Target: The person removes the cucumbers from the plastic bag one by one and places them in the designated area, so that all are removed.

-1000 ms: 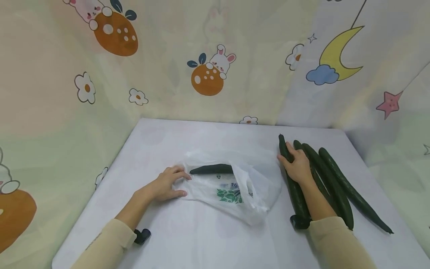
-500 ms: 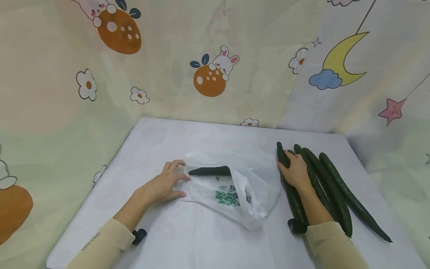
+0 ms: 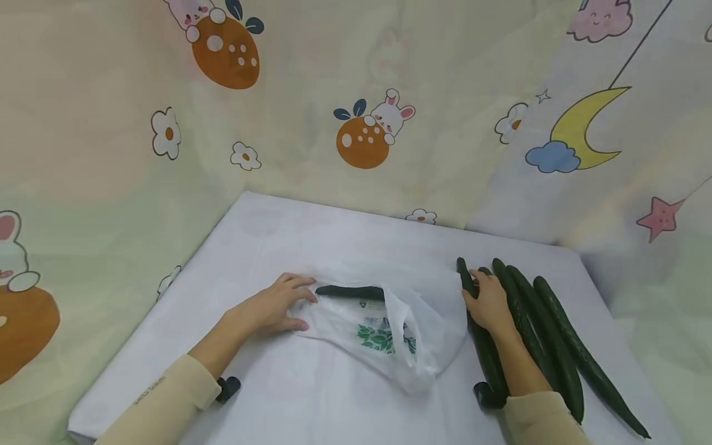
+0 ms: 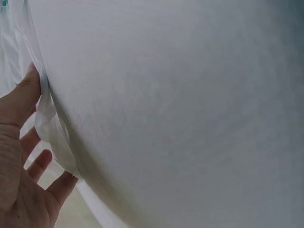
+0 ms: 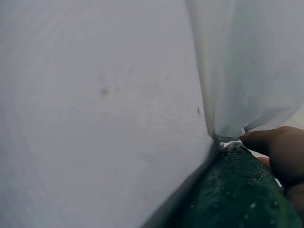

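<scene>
A white plastic bag (image 3: 431,324) with a green leaf print lies on the table, a dark green cucumber (image 3: 353,293) showing through its opening. My left hand (image 3: 272,306) rests at the bag's left edge with fingers spread. In the left wrist view, the thumb and fingertips of that hand touch the thin plastic (image 4: 50,121). On the bag's right side, my right hand (image 3: 488,303) grips the upper part of another cucumber (image 3: 486,358). The right wrist view has this cucumber (image 5: 237,194) close up, the thumb beside it near the bag's edge (image 5: 228,128).
Several more cucumbers (image 3: 547,327) lie side by side to the right of my right hand. The white tabletop (image 3: 334,228) ends at a patterned cloth backdrop (image 3: 295,123). Small black wrist cameras (image 3: 227,389) sit near both cuffs.
The head view has tilted, so the table and cucumbers stand lower in the picture. Both hands keep nearly the same places at the bag and the cucumber.
</scene>
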Motion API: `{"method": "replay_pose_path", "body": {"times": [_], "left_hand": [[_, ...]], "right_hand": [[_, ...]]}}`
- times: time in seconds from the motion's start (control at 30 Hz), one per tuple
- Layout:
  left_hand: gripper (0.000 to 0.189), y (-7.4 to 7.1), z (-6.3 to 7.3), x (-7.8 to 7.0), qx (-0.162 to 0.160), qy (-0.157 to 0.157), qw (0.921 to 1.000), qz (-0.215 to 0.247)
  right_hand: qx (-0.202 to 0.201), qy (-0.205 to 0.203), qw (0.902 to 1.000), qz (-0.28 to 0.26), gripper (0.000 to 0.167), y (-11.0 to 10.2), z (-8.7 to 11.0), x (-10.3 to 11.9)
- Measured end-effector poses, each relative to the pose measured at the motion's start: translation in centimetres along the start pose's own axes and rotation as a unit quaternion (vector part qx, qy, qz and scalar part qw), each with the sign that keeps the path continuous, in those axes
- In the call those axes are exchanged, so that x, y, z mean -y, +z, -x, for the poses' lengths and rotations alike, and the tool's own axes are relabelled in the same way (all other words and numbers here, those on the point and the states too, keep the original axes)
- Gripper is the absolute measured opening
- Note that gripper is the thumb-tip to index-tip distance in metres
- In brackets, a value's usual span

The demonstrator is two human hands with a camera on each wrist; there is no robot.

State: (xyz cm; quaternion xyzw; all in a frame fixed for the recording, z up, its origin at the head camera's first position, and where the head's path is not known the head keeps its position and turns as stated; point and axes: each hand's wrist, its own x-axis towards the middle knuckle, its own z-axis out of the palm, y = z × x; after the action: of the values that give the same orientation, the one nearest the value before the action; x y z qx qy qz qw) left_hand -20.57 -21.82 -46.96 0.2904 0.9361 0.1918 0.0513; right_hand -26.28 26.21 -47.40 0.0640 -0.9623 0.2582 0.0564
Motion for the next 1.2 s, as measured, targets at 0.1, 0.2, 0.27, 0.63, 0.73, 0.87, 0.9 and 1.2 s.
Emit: {"method": "replay_pose_path", "body": {"times": [0.1, 0.2, 0.27, 0.63, 0.73, 0.87, 0.9, 1.2], "left_hand": [[0.049, 0.2, 0.1, 0.1, 0.015, -0.011, 0.9998, 0.004], [0.050, 0.1, 0.2, 0.2, 0.027, -0.026, 0.9993, 0.003], [0.050, 0.0, -0.1, 0.1, 0.035, -0.033, 0.9988, 0.005], [0.050, -0.3, -0.4, 0.1, 0.051, -0.028, 0.9982, 0.013], [0.052, -0.3, -0.3, 0.1, 0.050, -0.027, 0.9983, 0.013], [0.055, -0.3, -0.3, 0.1, 0.051, -0.025, 0.9983, 0.009], [0.056, -0.3, -0.3, 0.0, 0.051, -0.027, 0.9983, 0.009], [0.053, -0.6, 0.2, -1.0, 0.030, -0.027, 0.9991, 0.008]], "right_hand": [[-0.001, 0.000, 1.0000, -0.006, 0.054, 0.2, 0.3, 0.0], [-0.015, -0.011, 0.9997, -0.015, 0.053, -0.2, 0.4, 0.6], [-0.027, -0.019, 0.9993, -0.019, 0.053, -0.8, 0.6, 1.0], [-0.048, -0.043, 0.9974, -0.033, 0.055, -3.0, 1.1, 3.7], [-0.045, -0.049, 0.9971, -0.039, 0.055, -3.5, 1.4, 4.7], [-0.051, -0.067, 0.9950, -0.054, 0.054, -4.0, 1.9, 6.3], [-0.052, -0.072, 0.9943, -0.059, 0.053, -4.2, 2.0, 6.7], [-0.041, -0.105, 0.9911, -0.071, 0.051, -4.7, 2.8, 9.6]]}}
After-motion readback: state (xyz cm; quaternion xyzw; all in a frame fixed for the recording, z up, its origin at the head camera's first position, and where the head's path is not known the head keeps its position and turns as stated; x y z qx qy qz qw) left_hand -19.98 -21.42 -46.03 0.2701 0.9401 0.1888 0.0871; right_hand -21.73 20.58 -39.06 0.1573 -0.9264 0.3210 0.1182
